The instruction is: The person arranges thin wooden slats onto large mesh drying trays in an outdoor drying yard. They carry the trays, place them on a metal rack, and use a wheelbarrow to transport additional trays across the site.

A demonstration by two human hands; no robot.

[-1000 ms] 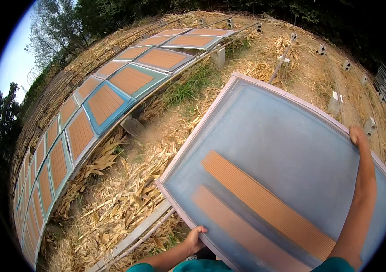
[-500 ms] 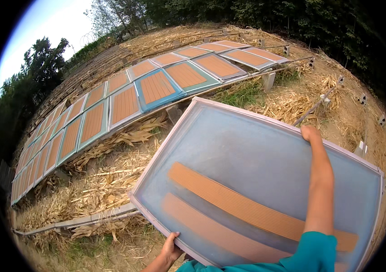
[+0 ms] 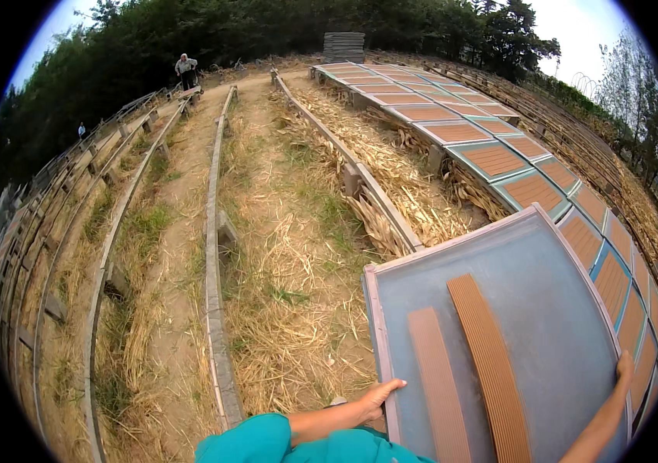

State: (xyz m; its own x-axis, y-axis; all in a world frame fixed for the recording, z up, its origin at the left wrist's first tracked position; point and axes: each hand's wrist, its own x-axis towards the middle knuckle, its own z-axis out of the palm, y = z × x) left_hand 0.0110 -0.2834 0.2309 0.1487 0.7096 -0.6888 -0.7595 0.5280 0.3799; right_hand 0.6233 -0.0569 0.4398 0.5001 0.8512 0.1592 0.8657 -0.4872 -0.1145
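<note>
I hold a large rectangular mesh screen (image 3: 529,309) with a pale pinkish frame, tilted in front of my body. My left hand (image 3: 379,400) grips its left edge, the thumb lying over the frame and the fingers underneath. My right hand (image 3: 624,370) is closed round the right edge, its fingers partly hidden. On the mesh lies a long ribbed brown strip (image 3: 491,366). Beside it, on its left, runs a smoother, paler pinkish-brown strip (image 3: 438,382). The screen's near end is cut off by the lower rim of the picture.
Framed screens bearing brown strips (image 3: 491,160) lie in rows on a low rack to the right. Long concrete rails (image 3: 214,270) on short posts run into the distance. Dry corn husks (image 3: 414,204) cover the ground. Far off are a person (image 3: 185,69) and stacked frames (image 3: 343,48).
My view has swung left, so the rack of screens now stands at the right and the rails show. The held screen has turned with me, both hands still on its edges.
</note>
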